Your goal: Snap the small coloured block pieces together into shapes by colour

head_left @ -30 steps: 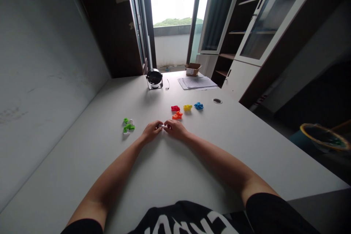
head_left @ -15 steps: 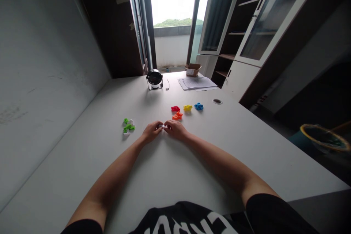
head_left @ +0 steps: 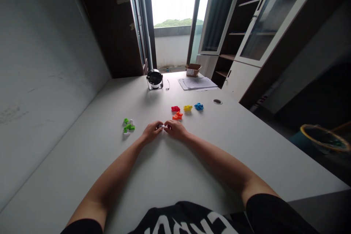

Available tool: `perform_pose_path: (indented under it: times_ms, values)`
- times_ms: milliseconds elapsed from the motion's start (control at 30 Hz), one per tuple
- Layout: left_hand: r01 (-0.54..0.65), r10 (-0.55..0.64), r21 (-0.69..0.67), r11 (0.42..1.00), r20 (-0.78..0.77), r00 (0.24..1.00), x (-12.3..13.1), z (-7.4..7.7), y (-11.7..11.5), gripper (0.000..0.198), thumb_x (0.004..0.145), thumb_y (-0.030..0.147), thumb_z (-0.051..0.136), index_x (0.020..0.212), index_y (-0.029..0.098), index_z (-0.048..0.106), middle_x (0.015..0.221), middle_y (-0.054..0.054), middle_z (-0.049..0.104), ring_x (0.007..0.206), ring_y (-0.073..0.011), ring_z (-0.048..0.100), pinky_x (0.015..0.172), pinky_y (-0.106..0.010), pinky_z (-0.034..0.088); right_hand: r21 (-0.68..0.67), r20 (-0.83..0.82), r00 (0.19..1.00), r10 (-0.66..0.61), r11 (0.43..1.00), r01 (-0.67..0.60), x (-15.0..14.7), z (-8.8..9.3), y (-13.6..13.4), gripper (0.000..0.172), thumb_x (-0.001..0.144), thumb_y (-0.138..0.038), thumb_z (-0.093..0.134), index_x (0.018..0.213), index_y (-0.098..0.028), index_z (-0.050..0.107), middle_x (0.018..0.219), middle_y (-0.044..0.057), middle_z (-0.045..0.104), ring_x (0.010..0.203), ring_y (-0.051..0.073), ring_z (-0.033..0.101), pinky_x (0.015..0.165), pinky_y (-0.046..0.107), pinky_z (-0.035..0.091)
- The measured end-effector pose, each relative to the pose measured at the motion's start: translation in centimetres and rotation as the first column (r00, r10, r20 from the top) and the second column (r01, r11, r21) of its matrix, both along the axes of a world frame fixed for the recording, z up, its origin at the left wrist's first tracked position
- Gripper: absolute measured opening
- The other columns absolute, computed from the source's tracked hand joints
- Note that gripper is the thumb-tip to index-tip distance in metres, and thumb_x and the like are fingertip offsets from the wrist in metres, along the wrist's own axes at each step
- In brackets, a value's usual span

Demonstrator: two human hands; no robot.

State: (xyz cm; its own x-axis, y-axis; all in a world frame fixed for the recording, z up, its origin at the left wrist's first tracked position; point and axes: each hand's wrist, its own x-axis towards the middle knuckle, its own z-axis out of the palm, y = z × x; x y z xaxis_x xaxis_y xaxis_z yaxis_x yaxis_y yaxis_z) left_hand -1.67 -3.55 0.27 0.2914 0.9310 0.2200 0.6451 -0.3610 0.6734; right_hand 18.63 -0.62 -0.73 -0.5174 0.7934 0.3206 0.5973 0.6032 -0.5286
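Observation:
Between my fingertips is a small white piece (head_left: 162, 126), mostly covered, so its exact kind does not show. My left hand (head_left: 151, 131) pinches it from the left, and my right hand (head_left: 175, 130) pinches it from the right. Just beyond the right hand lie orange pieces (head_left: 177, 116), with a red group (head_left: 175, 108) behind them. Yellow pieces (head_left: 188, 108) and blue pieces (head_left: 199, 106) sit further right in small heaps. Off to the left of my left hand, green pieces (head_left: 128, 128) are mixed with white pieces (head_left: 126, 134).
A small round black fan (head_left: 155, 78) stands at the back of the white table (head_left: 170, 175). Papers (head_left: 197, 83) and an open cardboard box (head_left: 193, 70) are at the far right, near a cable hole (head_left: 217, 101). A bin (head_left: 325, 138) stands beyond the right edge.

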Motion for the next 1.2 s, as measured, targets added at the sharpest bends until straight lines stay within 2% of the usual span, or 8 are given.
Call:
perform_pose_path:
  times_ms: [567,867,1200]
  values:
    - [-0.012,0.012,-0.007,1.000,-0.011,1.000,-0.02,0.06,-0.06,0.024,0.086,0.030,0.057,0.105,0.022,0.069,0.085,0.001,0.068,0.072,-0.0135,0.057,0.069,-0.023,0.043,0.012,-0.018,1.000,0.002,1.000,-0.001,0.06,-0.45,0.23,0.013,0.089,-0.033,0.066,0.094,-0.022,0.067,0.081,0.000,0.065,0.070,0.012,0.054,0.065,0.023,0.035]
    - [-0.023,0.022,-0.019,1.000,-0.010,1.000,0.18,0.29,-0.19,0.023,0.087,0.030,0.057,0.105,0.022,0.068,0.083,0.001,0.067,0.072,-0.0135,0.057,0.069,-0.023,0.044,-0.017,-0.019,1.000,-0.013,1.000,0.013,0.04,0.05,-0.10,0.010,0.087,-0.029,0.065,0.092,-0.021,0.066,0.082,0.001,0.066,0.070,0.012,0.053,0.065,0.023,0.036]
    - [-0.032,0.033,-0.024,0.999,0.034,0.999,0.03,-0.18,-0.04,0.023,0.084,0.025,0.058,0.106,0.022,0.061,0.078,0.003,0.062,0.067,-0.0116,0.055,0.065,-0.022,0.042,-0.020,-0.036,0.999,-0.041,0.999,0.041,0.03,0.20,-0.28,0.008,0.084,-0.027,0.064,0.090,-0.021,0.065,0.079,0.000,0.065,0.067,0.012,0.051,0.062,0.022,0.033]
